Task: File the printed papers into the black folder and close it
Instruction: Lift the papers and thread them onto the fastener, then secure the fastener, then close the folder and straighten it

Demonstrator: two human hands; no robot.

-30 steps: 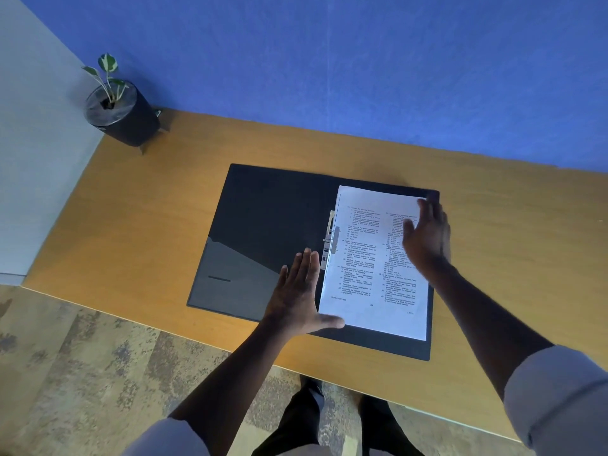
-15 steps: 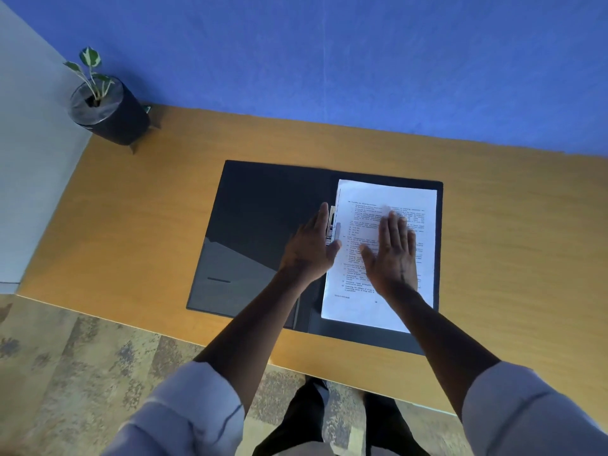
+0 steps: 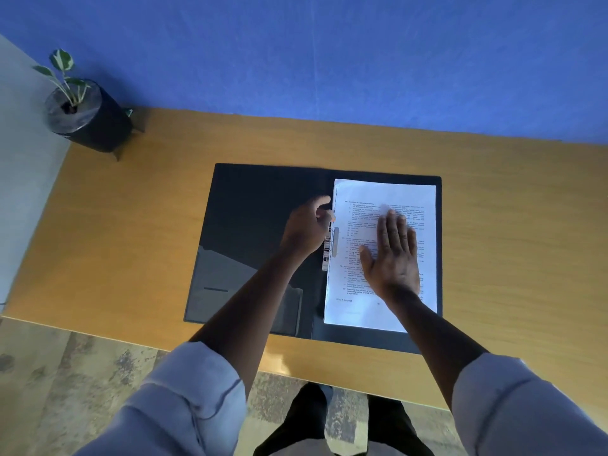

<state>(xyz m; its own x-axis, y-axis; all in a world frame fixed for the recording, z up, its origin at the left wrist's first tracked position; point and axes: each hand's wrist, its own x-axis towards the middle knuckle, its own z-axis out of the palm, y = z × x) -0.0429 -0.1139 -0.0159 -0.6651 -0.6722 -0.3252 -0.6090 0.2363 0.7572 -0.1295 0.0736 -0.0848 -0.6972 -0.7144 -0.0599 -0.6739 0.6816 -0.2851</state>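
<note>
The black folder (image 3: 263, 232) lay open mid-desk (image 3: 131, 225), the printed papers (image 3: 383, 251) on its three-o'clock half. My right hand (image 3: 393, 255) pressed them flat, open-palmed and gripping nothing, so the sheets would not slide. At their nine-o'clock edge my left hand (image 3: 307, 230) curled at the metal clip (image 3: 330, 248), probably working it to secure the pages; whether my fingers pinched it, I cannot tell.

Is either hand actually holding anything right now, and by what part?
Nothing is gripped. The right hand lies flat on the papers; the left hand curls at the folder's metal clip.
</note>
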